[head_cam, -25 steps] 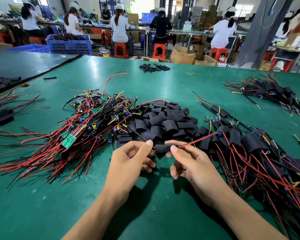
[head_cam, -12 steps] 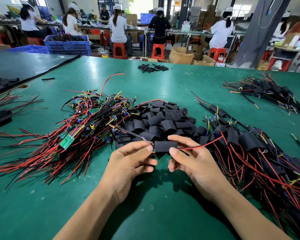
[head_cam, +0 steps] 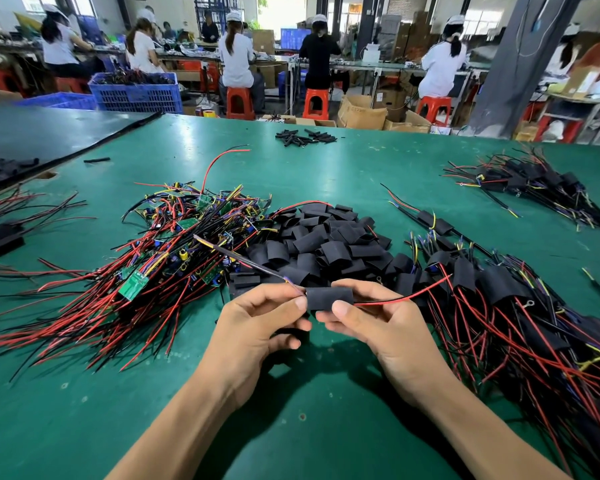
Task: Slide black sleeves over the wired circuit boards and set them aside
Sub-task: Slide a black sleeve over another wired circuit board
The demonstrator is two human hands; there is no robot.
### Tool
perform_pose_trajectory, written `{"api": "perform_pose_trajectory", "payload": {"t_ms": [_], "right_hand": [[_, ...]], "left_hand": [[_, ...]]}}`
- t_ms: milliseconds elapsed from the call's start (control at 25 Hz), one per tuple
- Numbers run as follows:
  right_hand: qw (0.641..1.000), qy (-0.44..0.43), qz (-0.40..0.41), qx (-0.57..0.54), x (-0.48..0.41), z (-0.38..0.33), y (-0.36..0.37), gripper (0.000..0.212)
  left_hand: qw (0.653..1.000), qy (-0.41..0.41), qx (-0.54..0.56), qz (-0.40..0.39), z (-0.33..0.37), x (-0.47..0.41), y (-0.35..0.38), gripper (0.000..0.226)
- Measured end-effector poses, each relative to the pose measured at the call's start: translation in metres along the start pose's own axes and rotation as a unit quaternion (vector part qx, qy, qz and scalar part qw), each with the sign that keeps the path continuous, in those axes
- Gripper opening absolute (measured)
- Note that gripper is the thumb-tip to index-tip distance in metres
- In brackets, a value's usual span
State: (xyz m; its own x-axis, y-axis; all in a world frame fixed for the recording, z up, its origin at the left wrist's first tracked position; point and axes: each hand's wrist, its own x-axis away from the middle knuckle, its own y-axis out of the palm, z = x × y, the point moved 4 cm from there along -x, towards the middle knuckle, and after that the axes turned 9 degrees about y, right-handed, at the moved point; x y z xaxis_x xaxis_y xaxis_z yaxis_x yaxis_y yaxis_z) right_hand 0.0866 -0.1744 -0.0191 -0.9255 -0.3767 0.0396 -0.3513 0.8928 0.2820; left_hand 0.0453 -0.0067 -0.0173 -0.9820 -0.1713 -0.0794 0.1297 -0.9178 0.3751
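Observation:
I hold one black sleeve (head_cam: 328,296) level between both hands above the green table (head_cam: 326,168). My left hand (head_cam: 257,327) pinches the thin wires at the sleeve's left end. My right hand (head_cam: 381,327) pinches the sleeve's right end, where red and black wires (head_cam: 402,298) trail out to the right. The board inside the sleeve is hidden. A heap of loose black sleeves (head_cam: 323,240) lies just beyond my hands. To the left sprawls a pile of bare green boards with red and black wires (head_cam: 160,258). Sleeved boards (head_cam: 520,306) pile up on the right.
A second pile of sleeved boards (head_cam: 534,185) lies at the far right. A small cluster of black tubes (head_cam: 305,136) sits near the far edge. More wires and black parts (head_cam: 4,230) lie at the left edge. Seated workers and blue crates (head_cam: 136,91) are beyond the table.
The sleeve has slid fully over the board and now sits level between my fingertips. Both hands shifted slightly apart, the left one pulling the thin wires out leftward.

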Motion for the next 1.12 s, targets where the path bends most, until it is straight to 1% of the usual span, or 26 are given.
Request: {"api": "perform_pose_trajectory", "payload": {"t_ms": [120, 240, 320, 400, 560, 600, 680, 720, 800, 880, 1120], "right_hand": [[0.999, 0.023, -0.015, -0.035, -0.001, 0.002, 0.003, 0.028], [1.0, 0.019, -0.023, 0.005, -0.001, 0.002, 0.002, 0.031], [0.999, 0.027, -0.029, 0.012, -0.001, 0.002, 0.004, 0.038], [0.999, 0.043, -0.028, -0.01, -0.003, 0.003, 0.004, 0.042], [0.997, 0.058, 0.0, -0.041, -0.004, 0.007, 0.003, 0.034], [0.997, 0.058, 0.01, -0.049, -0.004, 0.007, 0.003, 0.032], [0.996, 0.065, 0.018, -0.06, -0.003, 0.008, 0.003, 0.033], [0.996, 0.07, 0.018, -0.054, -0.003, 0.007, 0.003, 0.034], [0.996, 0.08, 0.014, -0.042, -0.002, 0.007, 0.004, 0.035], [0.995, 0.089, 0.008, -0.035, -0.001, 0.008, 0.007, 0.033], [0.996, 0.086, -0.009, -0.022, 0.001, 0.01, 0.01, 0.027]], "left_hand": [[0.999, -0.026, 0.026, -0.025, -0.001, -0.001, 0.0, 0.025], [0.996, -0.055, 0.033, -0.067, -0.002, -0.001, 0.003, 0.041], [0.994, -0.052, 0.038, -0.087, -0.003, 0.0, 0.006, 0.04], [0.994, -0.038, 0.039, -0.094, -0.003, 0.001, 0.009, 0.038], [0.997, 0.005, -0.009, -0.08, -0.004, 0.0, 0.01, 0.021], [0.997, 0.013, -0.027, -0.072, -0.005, 0.0, 0.01, 0.024], [0.995, 0.022, -0.065, -0.068, -0.007, 0.001, 0.01, 0.04], [0.994, 0.029, -0.081, -0.073, -0.006, 0.002, 0.011, 0.044], [0.99, 0.053, -0.104, -0.085, -0.004, 0.004, 0.013, 0.04], [0.989, 0.07, -0.107, -0.07, -0.002, 0.005, 0.013, 0.034], [0.993, 0.064, -0.091, -0.031, -0.003, 0.005, 0.009, 0.026]]}}
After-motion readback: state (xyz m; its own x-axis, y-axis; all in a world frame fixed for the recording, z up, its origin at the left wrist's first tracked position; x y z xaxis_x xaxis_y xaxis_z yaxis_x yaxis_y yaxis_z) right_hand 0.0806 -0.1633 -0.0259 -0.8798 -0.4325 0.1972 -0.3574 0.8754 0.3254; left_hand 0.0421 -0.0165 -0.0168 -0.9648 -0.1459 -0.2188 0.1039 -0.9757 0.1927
